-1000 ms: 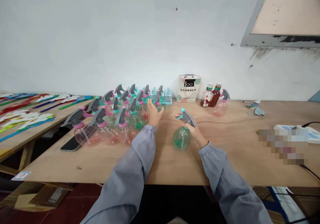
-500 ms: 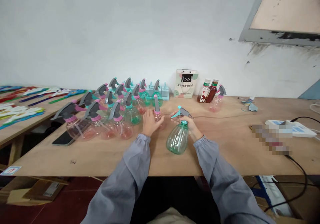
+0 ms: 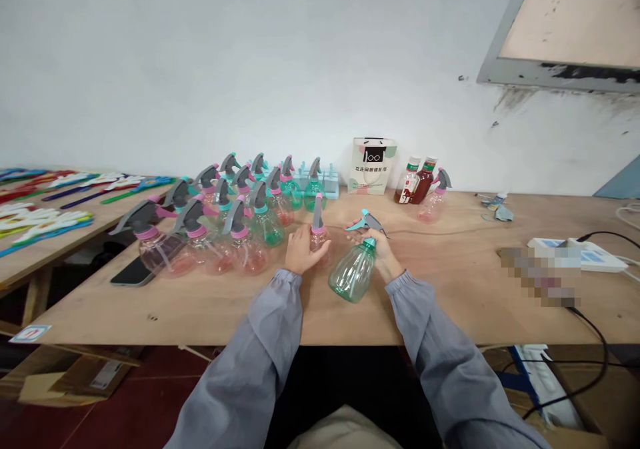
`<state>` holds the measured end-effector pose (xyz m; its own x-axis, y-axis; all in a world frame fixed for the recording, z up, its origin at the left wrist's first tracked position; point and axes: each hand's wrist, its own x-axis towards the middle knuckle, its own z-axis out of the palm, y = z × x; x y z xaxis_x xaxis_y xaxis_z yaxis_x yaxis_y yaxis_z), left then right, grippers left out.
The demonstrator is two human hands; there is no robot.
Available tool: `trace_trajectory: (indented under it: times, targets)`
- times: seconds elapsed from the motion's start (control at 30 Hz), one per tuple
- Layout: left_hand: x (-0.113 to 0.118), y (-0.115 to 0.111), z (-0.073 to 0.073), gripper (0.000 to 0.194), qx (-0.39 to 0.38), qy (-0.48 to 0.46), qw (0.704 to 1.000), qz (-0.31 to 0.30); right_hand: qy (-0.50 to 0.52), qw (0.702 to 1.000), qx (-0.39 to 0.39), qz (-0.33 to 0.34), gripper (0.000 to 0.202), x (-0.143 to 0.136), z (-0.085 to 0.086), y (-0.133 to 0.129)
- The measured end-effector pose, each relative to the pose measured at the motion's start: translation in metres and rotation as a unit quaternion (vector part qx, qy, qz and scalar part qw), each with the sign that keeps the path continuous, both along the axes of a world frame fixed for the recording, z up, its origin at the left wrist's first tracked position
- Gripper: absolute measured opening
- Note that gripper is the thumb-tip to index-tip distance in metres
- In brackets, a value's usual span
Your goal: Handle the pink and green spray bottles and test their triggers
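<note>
My right hand is closed around the neck of a clear green spray bottle with a grey and turquoise trigger head. That bottle leans, its base toward the lower left, and seems to be just above the table. Beside it, my left hand is wrapped against a pink spray bottle with a grey and pink head, the thumb crossing its front. This pink bottle stands upright, its lower part partly covered by the hand. To the left stand several pink and green spray bottles in rows.
A phone lies under the left bottles. At the back are a light blue rack, a paper bag, two red-brown bottles and another pink spray bottle. A white power strip with cables lies right.
The green bottle has tilted further, its base swinging slightly left and up. My left hand stays at the pink bottle. The whole view has shifted a little.
</note>
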<state>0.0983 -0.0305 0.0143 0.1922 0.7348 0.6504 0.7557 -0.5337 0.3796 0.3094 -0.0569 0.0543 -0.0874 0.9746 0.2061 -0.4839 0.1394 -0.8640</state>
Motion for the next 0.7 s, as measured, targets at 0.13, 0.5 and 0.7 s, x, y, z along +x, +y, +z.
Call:
trace_trajectory:
  times: [0.13, 0.5, 0.7]
  targets:
    - [-0.0001, 0.0001, -0.0022, 0.037, 0.003, -0.011, 1.000, -0.002, -0.008, 1.000, -0.009, -0.024, 0.020, 0.0055, -0.0012, 0.0030]
    - [-0.0013, 0.0004, 0.0003, 0.036, -0.013, -0.044, 0.999, -0.029, -0.028, 0.999, -0.026, -0.008, 0.023, 0.0049, -0.0011, 0.0017]
    - [-0.0026, 0.0004, 0.0008, 0.036, -0.019, -0.051, 0.998, -0.037, -0.037, 0.999, -0.021, 0.009, 0.025, 0.0070, 0.0038, 0.0003]
